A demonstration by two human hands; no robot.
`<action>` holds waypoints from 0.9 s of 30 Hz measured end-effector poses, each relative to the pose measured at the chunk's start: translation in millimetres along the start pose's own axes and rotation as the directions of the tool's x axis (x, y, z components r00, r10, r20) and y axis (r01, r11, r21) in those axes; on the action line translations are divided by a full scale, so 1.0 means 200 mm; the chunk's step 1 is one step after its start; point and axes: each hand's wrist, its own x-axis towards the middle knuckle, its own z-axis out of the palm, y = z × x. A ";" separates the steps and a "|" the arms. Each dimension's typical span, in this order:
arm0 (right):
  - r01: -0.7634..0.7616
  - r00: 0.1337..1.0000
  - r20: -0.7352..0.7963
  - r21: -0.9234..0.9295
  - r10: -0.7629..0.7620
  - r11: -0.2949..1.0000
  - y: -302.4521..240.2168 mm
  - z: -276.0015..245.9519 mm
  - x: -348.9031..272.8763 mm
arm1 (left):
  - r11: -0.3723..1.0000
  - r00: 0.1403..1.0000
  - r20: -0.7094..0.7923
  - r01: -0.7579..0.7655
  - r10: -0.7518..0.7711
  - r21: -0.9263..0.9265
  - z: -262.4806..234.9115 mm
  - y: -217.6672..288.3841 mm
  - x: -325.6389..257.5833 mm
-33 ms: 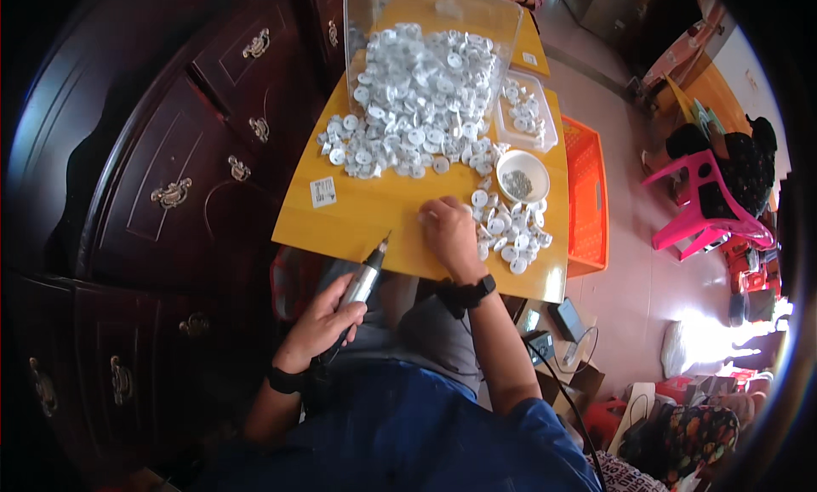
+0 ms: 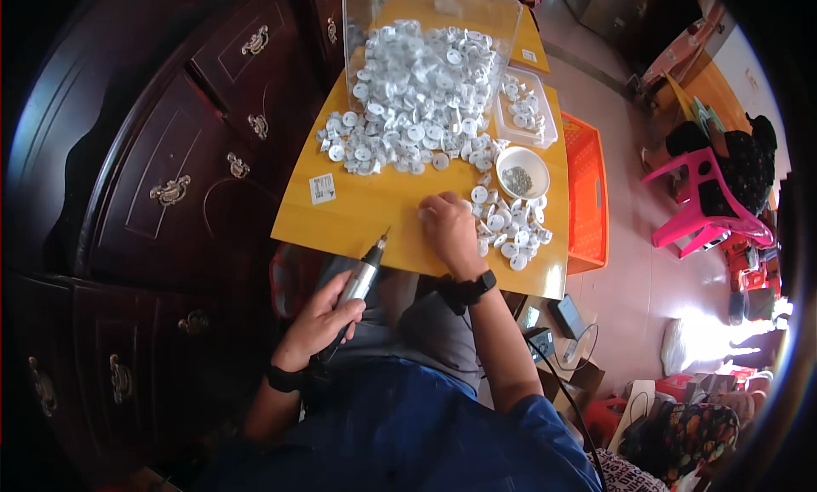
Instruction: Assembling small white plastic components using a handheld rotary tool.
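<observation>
My left hand is wrapped round an electric screwdriver, its thin bit pointing up over the table's near edge. Above the yellow table, my right hand has its fingers curled together; whatever they pinch is hidden. Close by on its right lies a loose group of white round plastic parts. A white bowl with small metal screws stands just beyond that group. Farther back, a big heap of the same white parts spills from a clear plastic bin.
A small clear tray with more white parts sits at the table's right edge. Beside the table is an orange crate. Dark wooden drawers line the left. A person sits on a pink chair. A black cable runs past my right arm.
</observation>
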 end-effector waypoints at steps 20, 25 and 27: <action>-0.203 0.960 0.059 -0.529 0.274 0.824 0.44 -0.53 0.38 | 0.991 0.995 0.049 0.077 -0.083 0.114 -0.06 -0.05 -0.34; -0.211 0.971 -0.011 -0.521 0.241 0.827 0.55 -0.59 0.38 | 0.966 0.985 0.054 0.150 -0.165 0.210 -0.13 -0.13 -0.36; -0.233 0.951 0.038 -0.568 0.308 0.789 0.56 -0.61 0.40 | 0.961 0.982 0.042 0.171 -0.184 0.218 -0.13 -0.16 -0.35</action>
